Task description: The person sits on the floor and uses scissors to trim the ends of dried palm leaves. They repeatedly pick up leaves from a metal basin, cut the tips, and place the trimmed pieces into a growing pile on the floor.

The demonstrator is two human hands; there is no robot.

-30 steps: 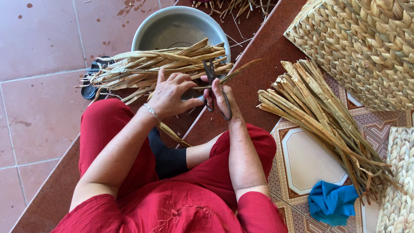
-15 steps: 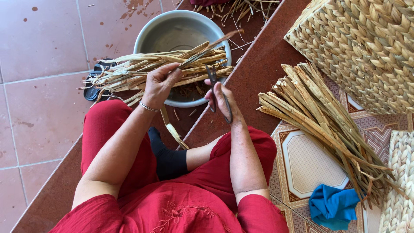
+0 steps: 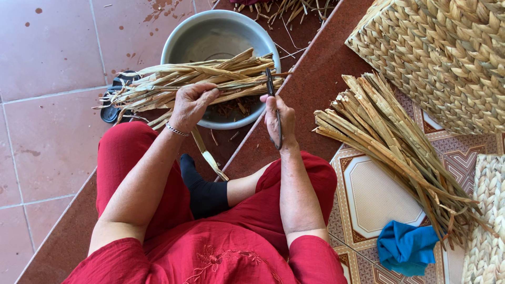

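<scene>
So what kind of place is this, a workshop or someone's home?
Probably a home porch or step used for basket weaving. The tiled floor, a woven basket and a pile of dried leaf strips suggest it; the left hand holds another bundle over a metal basin.

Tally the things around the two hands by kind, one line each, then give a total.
Bundles of dried straw stalks: 2, one held by the left hand at, one lying loose at
Metal basin: 1
Scissors, in the right hand: 1
Woven baskets: 2, at and
Blue cloth: 1
Total: 7
</scene>
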